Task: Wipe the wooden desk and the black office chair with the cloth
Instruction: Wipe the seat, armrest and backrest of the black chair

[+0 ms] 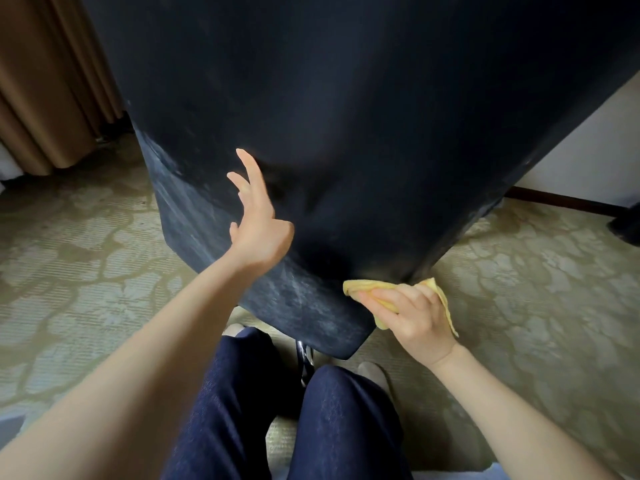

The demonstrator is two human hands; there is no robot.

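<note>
- black office chair [346,133] is seen from behind, its back filling the upper frame, lower edge close above the knees; pale dusty streaks are left along the lower left band
- cloth [367,289], yellow, is gripped in the right hand [419,317] and pressed at the chair's bottom right corner
- left hand [258,216] is laid against the chair back, fingers spread and straight, nothing held
- chair may be rolled or swivelled away if the wipe is pushed harder than the brace
- cloth could be snagged or dropped at the corner edge onto the carpet [536,289]
- streaked band could be missed
- desk is not seen
</note>
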